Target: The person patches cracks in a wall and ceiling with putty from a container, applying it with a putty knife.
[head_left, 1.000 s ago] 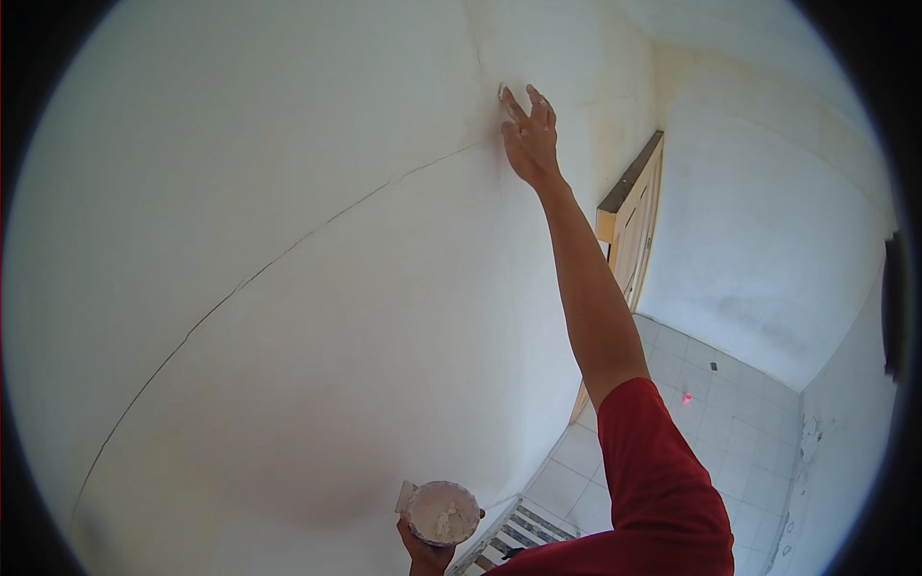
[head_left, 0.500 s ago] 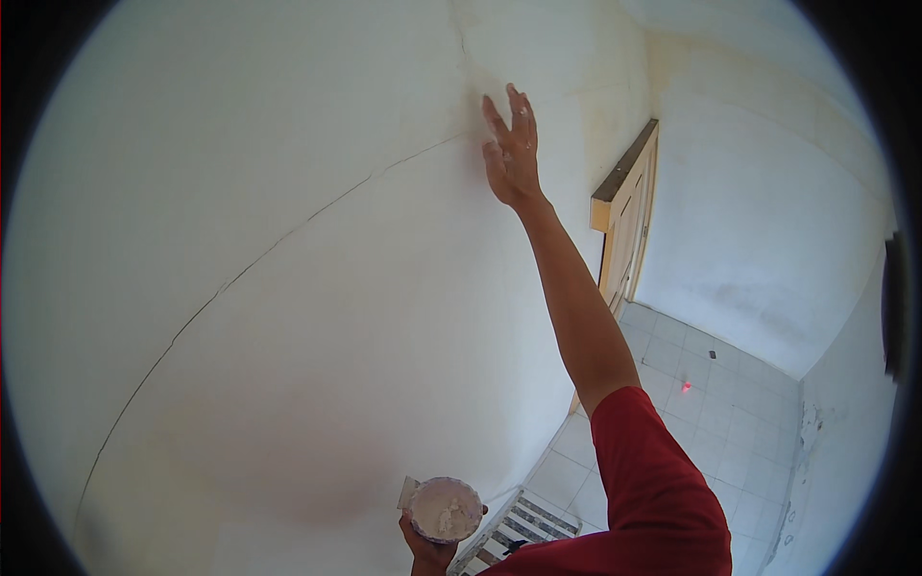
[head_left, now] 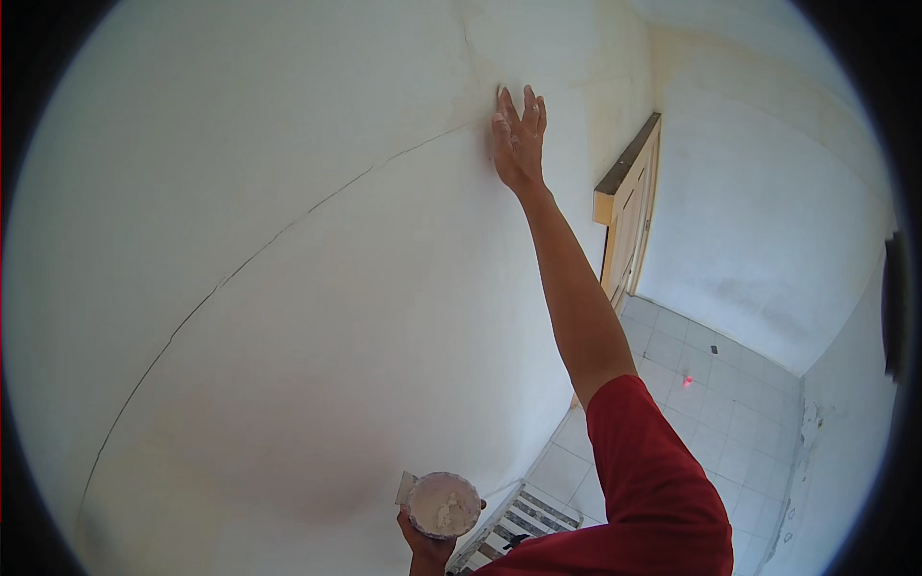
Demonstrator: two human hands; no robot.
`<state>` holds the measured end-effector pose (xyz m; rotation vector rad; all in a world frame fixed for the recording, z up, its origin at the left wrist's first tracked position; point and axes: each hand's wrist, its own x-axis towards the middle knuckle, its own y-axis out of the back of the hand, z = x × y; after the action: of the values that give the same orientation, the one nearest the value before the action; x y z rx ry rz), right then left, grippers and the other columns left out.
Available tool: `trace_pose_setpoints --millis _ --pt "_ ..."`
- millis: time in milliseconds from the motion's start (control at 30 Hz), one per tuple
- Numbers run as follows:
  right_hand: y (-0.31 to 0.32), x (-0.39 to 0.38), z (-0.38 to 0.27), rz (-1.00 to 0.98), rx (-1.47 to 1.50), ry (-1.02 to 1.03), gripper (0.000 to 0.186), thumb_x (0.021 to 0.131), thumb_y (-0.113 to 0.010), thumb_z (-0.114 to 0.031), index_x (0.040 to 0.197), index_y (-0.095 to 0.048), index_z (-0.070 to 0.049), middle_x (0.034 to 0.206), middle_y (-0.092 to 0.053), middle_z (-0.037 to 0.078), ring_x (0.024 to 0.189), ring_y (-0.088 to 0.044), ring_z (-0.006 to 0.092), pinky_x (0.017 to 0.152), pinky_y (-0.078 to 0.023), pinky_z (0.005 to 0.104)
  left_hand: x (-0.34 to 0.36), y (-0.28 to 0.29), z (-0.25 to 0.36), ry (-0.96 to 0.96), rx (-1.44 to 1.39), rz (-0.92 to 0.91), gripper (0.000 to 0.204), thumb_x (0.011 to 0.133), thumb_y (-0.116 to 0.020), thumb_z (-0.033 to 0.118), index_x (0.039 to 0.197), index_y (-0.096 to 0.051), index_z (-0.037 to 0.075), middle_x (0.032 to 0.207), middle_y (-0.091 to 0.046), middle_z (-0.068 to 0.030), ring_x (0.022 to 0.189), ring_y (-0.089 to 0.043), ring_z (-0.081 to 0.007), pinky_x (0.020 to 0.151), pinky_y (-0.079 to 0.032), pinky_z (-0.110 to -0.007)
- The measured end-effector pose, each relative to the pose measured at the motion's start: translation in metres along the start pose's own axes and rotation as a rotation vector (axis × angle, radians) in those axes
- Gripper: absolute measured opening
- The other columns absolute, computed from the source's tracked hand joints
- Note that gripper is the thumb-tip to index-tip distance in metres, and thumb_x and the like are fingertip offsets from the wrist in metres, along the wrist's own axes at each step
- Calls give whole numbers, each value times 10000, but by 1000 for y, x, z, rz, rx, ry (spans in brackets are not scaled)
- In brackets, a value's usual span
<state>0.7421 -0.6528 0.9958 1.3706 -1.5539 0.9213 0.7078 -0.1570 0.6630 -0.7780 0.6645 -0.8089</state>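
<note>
Overhead, right hand (head_left: 519, 139) flat on white wall (head_left: 288, 192) beside hairline crack (head_left: 317, 202), grip released. Low down, left hand (head_left: 427, 547) grasping small bowl of white plaster (head_left: 444, 504).

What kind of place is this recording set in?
Probably a room being plastered or repaired: a bare white wall with a long crack, a tiled floor, a wooden door, and a bowl of white filler.

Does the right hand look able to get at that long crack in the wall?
Probably yes. The right hand lies spread against the wall right beside the upper end of the crack, with nothing between them. The lower stretch runs well away from it.
</note>
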Motion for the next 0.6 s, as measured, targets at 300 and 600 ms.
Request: trace_pose_setpoints --millis 300,600 --pt "18 -14 3 -51 146 2 651 1006 -383 -498 1483 -411 -55 1632 -80 165 1502 -8 378 1184 -173 523 -4 0 0 -19 -2 18 811 848 -454 688 1418 -441 111 1387 -503 -155 1276 -480 -416 1052 -370 -663" --pt "-8 -27 -13 -128 0 128 632 1017 -429 -493 1438 -467 -23 1597 -142 254 1486 -27 432 1172 -153 559 -3 4 5 12 3 15 820 852 -434 693 1415 -442 98 1368 -518 -165 1254 -500 -423 1045 -384 -646"
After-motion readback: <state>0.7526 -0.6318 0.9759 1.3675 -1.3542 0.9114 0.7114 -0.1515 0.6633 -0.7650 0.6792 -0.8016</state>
